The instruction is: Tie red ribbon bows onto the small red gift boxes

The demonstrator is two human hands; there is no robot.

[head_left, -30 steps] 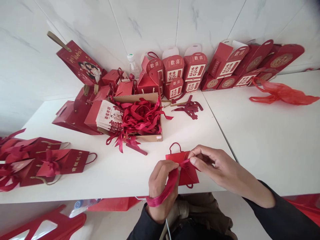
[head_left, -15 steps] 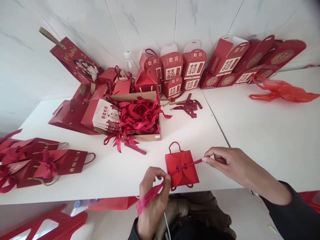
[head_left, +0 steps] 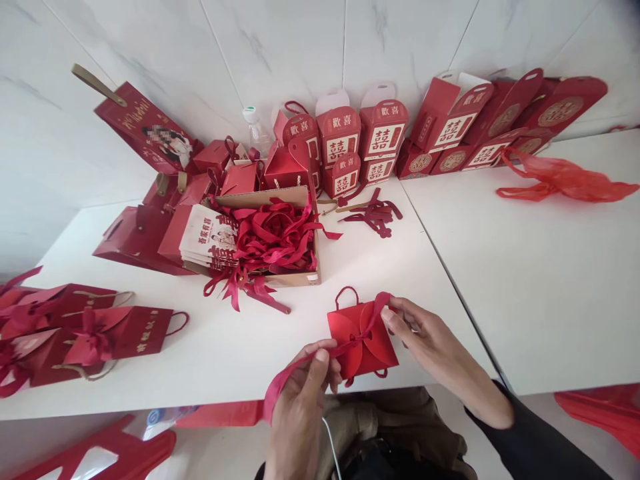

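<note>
A small red gift bag (head_left: pixel 363 337) with petal flaps and cord handles lies flat at the near edge of the white table (head_left: pixel 390 260). A dark red ribbon (head_left: pixel 280 383) runs through its flaps. My left hand (head_left: pixel 300 393) pinches the ribbon's left end just left of the bag, and the tail hangs past the table edge. My right hand (head_left: pixel 425 340) is closed on the ribbon's right end at the bag's upper right corner.
A cardboard box of red ribbons (head_left: pixel 273 240) sits behind the bag, with a stack of cards (head_left: pixel 210 240) beside it. Finished ribboned bags (head_left: pixel 85 333) lie at the left. Red boxes (head_left: pixel 360 140) line the wall, and a red plastic bag (head_left: pixel 565 180) lies at the right.
My right hand has come back in from the right, bringing its ribbon end to the bag's corner. My left hand has stayed beside the bag, holding its end.
</note>
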